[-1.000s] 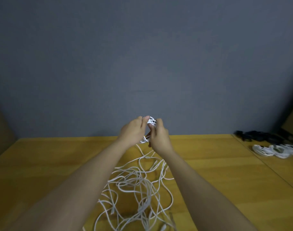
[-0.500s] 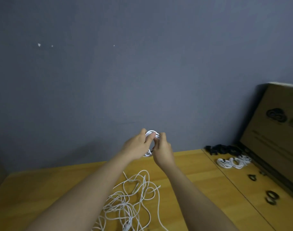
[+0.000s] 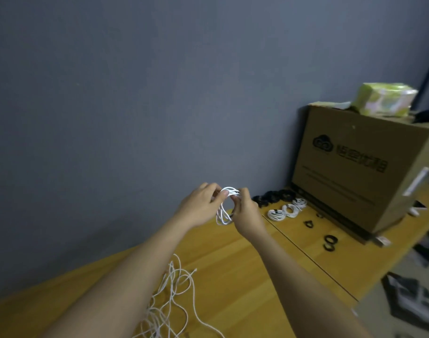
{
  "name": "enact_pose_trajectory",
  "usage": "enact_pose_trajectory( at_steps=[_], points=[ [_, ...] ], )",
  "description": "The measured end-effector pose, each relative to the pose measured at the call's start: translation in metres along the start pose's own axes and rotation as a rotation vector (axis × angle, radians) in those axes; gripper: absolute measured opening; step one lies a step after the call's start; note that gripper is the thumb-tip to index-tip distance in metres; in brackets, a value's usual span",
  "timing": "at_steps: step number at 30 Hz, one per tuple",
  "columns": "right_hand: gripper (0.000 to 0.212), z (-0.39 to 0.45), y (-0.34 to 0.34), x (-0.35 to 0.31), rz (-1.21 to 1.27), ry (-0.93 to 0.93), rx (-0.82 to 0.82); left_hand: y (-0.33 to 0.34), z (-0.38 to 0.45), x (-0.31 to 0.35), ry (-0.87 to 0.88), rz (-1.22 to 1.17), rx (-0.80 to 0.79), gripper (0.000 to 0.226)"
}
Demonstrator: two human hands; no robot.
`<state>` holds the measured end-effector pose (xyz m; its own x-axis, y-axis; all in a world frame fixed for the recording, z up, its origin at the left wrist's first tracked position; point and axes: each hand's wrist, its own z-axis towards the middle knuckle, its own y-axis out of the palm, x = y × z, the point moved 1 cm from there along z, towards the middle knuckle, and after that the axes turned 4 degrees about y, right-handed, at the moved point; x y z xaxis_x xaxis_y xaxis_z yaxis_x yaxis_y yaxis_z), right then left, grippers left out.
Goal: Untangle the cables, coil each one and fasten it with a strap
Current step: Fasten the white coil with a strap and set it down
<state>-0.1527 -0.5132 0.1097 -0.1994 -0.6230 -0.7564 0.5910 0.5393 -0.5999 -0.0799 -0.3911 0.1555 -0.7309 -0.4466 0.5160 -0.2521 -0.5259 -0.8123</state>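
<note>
White coiled cable (image 3: 223, 208) held up in the air between both hands, in front of the grey-blue wall (image 3: 135, 93), above the far edge of the wooden table (image 3: 233, 264). Left hand (image 3: 199, 208) pinches the top of the coil, thumb and fingers curled onto the loops. Right hand (image 3: 245, 213) grips the coil's right side, fingers wrapped round the strands. Coil hangs roughly upright, loops bunched at the top and sagging open below.

Tangled white cables (image 3: 170, 306) lie loose on the table near the bottom edge of the view, partly hidden under the left forearm. Cannot tell whether any strand runs from the pile up to the coil.

Right of the hands, well apart from them: row of finished white coils (image 3: 288, 209) on the table, touching or nearly touching one another, one with a dark strap across it. Just behind them, a heap of black coils (image 3: 273, 196) against the wall. A few black strap loops (image 3: 330, 242) lie scattered nearer the camera.

Cardboard box (image 3: 355, 172) with dark printed logo stands just beside those coils. Green-and-white packet (image 3: 384, 100) sits on top of it. Right edge is blurred; dark items there not identifiable.
</note>
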Motion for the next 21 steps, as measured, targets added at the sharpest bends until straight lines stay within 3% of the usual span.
enact_pose_trajectory(
  at_steps=[4, 7, 10, 14, 21],
  points=[
    [0.010, 0.013, -0.031, 0.052, -0.047, 0.098, 0.020, 0.032, 0.035, 0.019, 0.058, 0.020, 0.145, 0.024],
    [0.009, 0.031, -0.056, 0.092, -0.091, 0.139, 0.015, 0.063, 0.068, 0.033, 0.055, 0.072, 0.163, 0.021],
    [0.005, 0.051, -0.085, 0.135, -0.167, 0.167, -0.013, 0.102, 0.103, 0.048, 0.021, 0.079, 0.144, 0.022],
    [0.016, 0.063, -0.124, 0.194, -0.218, 0.226, -0.063, 0.158, 0.136, 0.067, -0.033, 0.081, 0.081, 0.023],
    [0.010, 0.069, -0.165, 0.283, -0.255, 0.403, -0.131, 0.242, 0.167, 0.090, -0.074, 0.043, -0.029, 0.020]
  ],
)
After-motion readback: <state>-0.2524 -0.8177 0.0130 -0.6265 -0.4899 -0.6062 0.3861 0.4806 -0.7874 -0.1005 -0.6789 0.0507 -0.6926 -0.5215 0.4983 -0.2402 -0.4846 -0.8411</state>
